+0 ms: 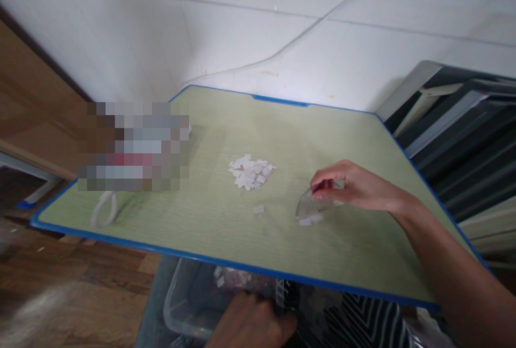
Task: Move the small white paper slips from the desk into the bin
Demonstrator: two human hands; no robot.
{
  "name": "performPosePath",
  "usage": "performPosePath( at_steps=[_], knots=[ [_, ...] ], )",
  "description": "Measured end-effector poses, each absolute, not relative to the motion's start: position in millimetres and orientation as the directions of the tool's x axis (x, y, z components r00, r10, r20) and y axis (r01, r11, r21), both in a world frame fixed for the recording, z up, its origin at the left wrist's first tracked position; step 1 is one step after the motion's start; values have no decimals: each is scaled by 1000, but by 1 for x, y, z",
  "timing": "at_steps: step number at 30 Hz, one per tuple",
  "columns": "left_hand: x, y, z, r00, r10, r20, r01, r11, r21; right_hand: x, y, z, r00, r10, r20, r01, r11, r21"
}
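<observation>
My right hand [342,185] is over the right half of the table, with thumb and fingers pinched on a thin see-through piece with a curved edge [308,205]. Its lower edge is by a few small white paper bits [310,220] on the tabletop. To the left is a loose pile of small white paper pieces [250,172], and one pale bit [258,209] lies apart below it. My left hand [253,322] is below the table's front edge, at the clear plastic bin [173,305]. Its fingers are curled, and whatever they hold is hidden.
The low table [209,122] has a pale green top and blue rim. A blurred-out item sits at its left, with a white loop [105,209] hanging beside it. Dark folded frames [463,116] lean at the right. Behind is a white wall [242,30] with a cable.
</observation>
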State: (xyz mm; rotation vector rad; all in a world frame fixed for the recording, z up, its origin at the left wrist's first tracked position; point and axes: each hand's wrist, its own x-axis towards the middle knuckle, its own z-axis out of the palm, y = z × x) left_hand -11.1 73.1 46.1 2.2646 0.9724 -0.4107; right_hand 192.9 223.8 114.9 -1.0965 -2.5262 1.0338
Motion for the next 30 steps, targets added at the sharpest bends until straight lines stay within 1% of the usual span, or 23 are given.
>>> performPosePath(
  at_steps=[3, 6, 13, 15, 19, 24, 25, 26, 27, 28, 30],
  knots=[
    [-11, 73, 46, 675, 556, -486, 738, -526, 423, 196, 217, 120, -772, 585, -248, 576, 480, -662],
    [-11, 72, 47, 688, 557, -465, 726, -539, 428, 196, 209, 122, -793, 470, -387, 593, 454, -665],
    [-13, 70, 50, 682, 563, -467, 732, -531, 428, 197, 203, 122, -743, 366, -560, 665, 310, -679],
    [-13, 70, 50, 683, 571, -455, 730, -531, 430, 198, 204, 121, -739, 329, -588, 670, 280, -687],
    [-13, 70, 49, 676, 580, -454, 737, -541, 405, 198, 206, 120, -766, 259, -588, 641, 236, -730],
    [-14, 71, 52, 665, 581, -470, 746, -496, 444, 195, 204, 122, -798, 175, -576, 600, 152, -785],
    [-14, 71, 52, 659, 584, -474, 752, -489, 443, 195, 204, 122, -809, 173, -562, 586, 148, -797],
    [-14, 70, 52, 656, 586, -476, 754, -488, 439, 195, 204, 121, -816, 197, -544, 573, 147, -806],
    [-15, 70, 51, 662, 579, -475, 749, -493, 443, 195, 206, 121, -815, 255, -520, 564, 145, -813],
    [-15, 69, 50, 671, 571, -473, 741, -502, 446, 197, 208, 119, -799, 343, -494, 563, 138, -815],
    [-15, 68, 48, 685, 568, -456, 728, -513, 455, 200, 215, 116, -704, 555, -442, 583, 96, -807]
  ],
)
